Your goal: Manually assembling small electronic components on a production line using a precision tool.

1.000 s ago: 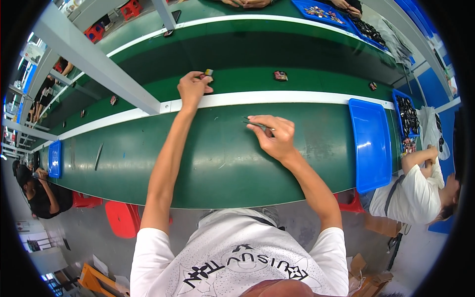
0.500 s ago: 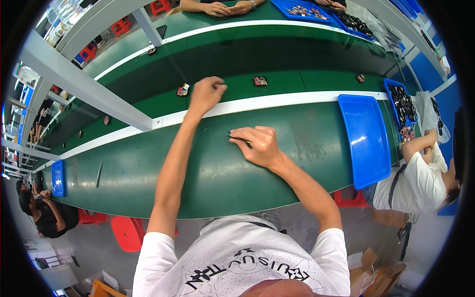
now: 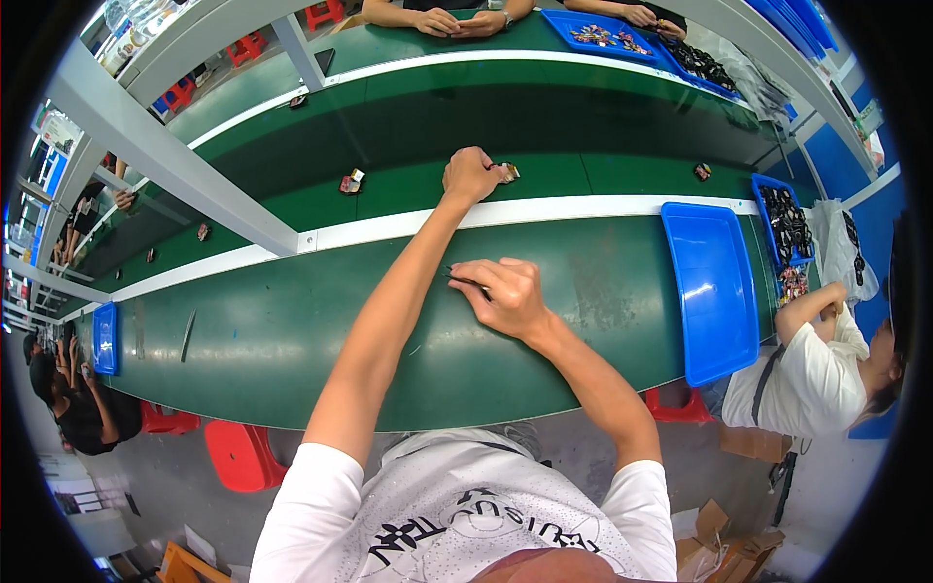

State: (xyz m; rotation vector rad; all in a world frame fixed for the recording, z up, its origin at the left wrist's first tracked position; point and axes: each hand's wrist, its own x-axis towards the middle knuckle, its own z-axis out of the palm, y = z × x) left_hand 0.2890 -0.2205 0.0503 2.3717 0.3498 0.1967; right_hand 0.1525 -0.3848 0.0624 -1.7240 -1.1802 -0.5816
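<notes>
My left hand (image 3: 471, 177) is stretched forward over the white rail onto the green conveyor belt. Its fingers are closed at the edge of a small red-and-black electronic part (image 3: 510, 173); the fingertips are partly hidden. Closer to me, above the green worktable (image 3: 292, 340), my right hand (image 3: 505, 296) pinches a pair of black tweezers (image 3: 470, 283), tips toward the left. A similar small part (image 3: 351, 183) with a pale piece on top lies on the belt left of my left hand, and another part (image 3: 702, 172) lies farther right.
A blue tray (image 3: 711, 291) lies at the table's right, beside a smaller blue tray of black parts (image 3: 783, 219). A grey post (image 3: 185, 155) slants across the left. Co-workers sit right, far left and opposite. A thin strip (image 3: 188, 335) rests on the left of the table.
My left hand has moved right along the belt, from near the left part to the middle one, and closed there. My right hand keeps the tweezers in nearly the same place.
</notes>
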